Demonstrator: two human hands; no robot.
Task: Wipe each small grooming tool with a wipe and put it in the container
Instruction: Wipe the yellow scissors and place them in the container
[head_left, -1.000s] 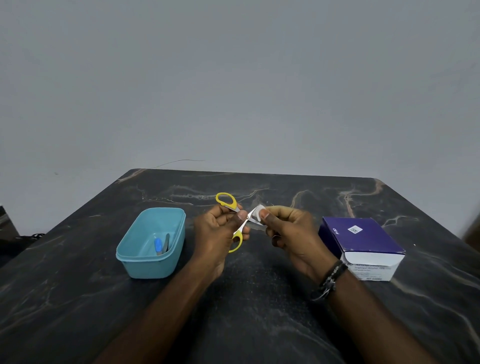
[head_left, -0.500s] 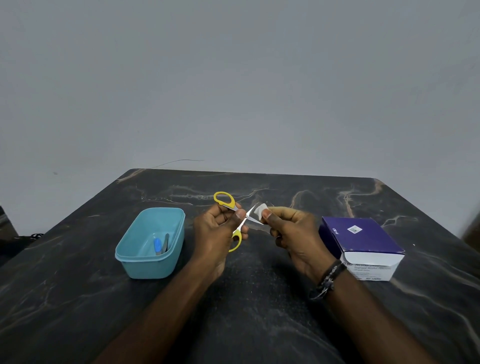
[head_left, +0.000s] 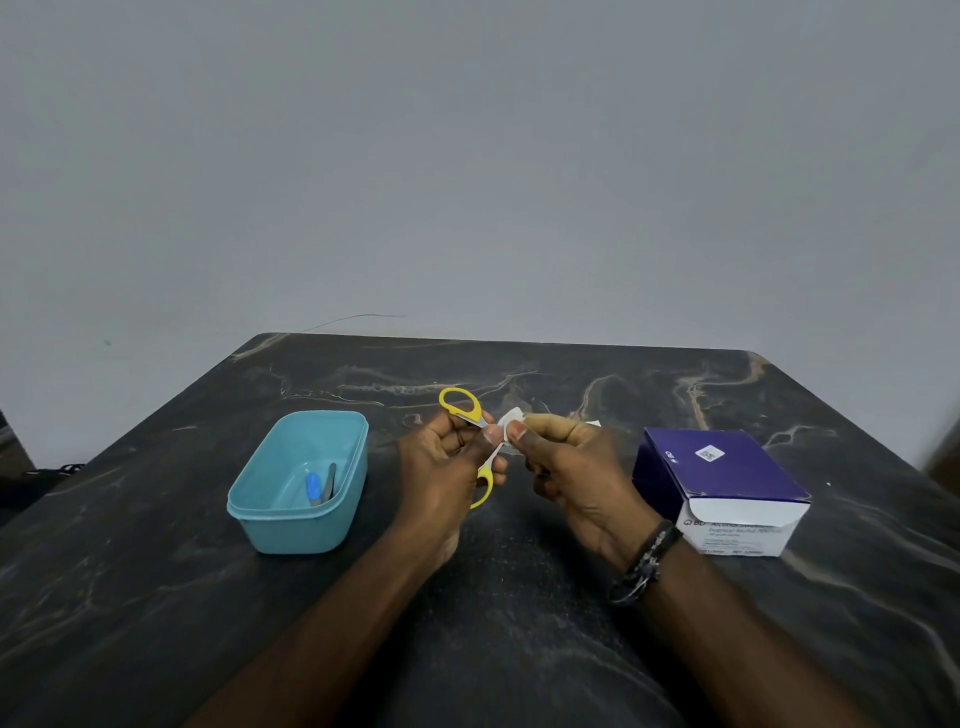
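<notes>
Your left hand (head_left: 441, 467) fingers grip the small, stiff, light yellow-handled steel scissors (head_left: 470, 434) by the handles, away from the sharp blades, while your right hand (head_left: 566, 467) fingers pinch the soft white wipe (head_left: 510, 418) around them

Light: dim, even, cool grey; no visible source.
Shadows: soft, faint beneath the container (head_left: 298, 483) and box (head_left: 722, 491).
Glare: none on the table (head_left: 156, 597).
Distortion: wide-angle stretch at frame edges; right edge smeared.
</notes>
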